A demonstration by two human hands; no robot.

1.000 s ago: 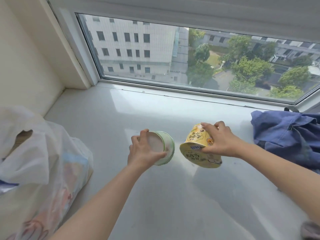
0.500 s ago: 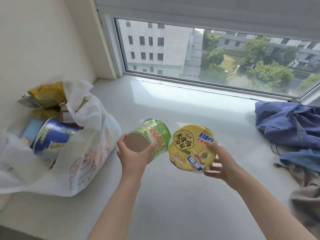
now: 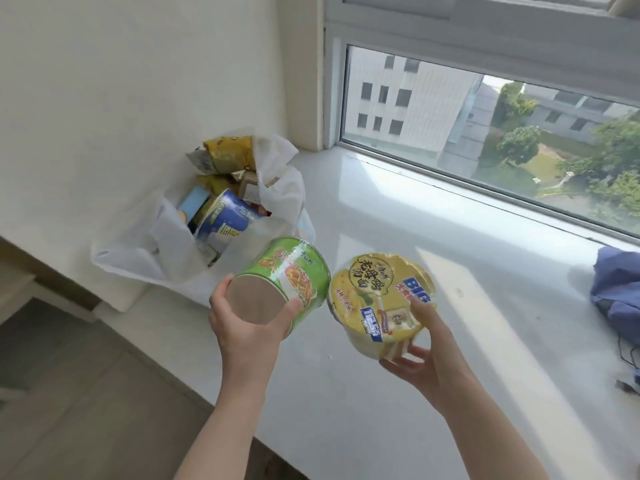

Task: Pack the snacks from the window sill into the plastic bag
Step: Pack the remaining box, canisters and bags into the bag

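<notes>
We see a thin white plastic bag [image 3: 166,258], soft, crinkled and faintly translucent, on the smooth white stone-like window sill [image 3: 398,237], which is polished enough to throw back the daylight. The round green noodle cup [image 3: 294,271] wears a glossy shrink film over what looks like paper (its bare base is matt beige), and the wide yellow noodle bowl [image 3: 377,299] has the same shiny wrap. The crumpled blue cloth [image 3: 616,289] looks matt and woven.

Left hand [image 3: 242,327] holds green cup [image 3: 287,275], right hand [image 3: 422,362] yellow bowl [image 3: 377,299], near bag [image 3: 166,251]
</notes>
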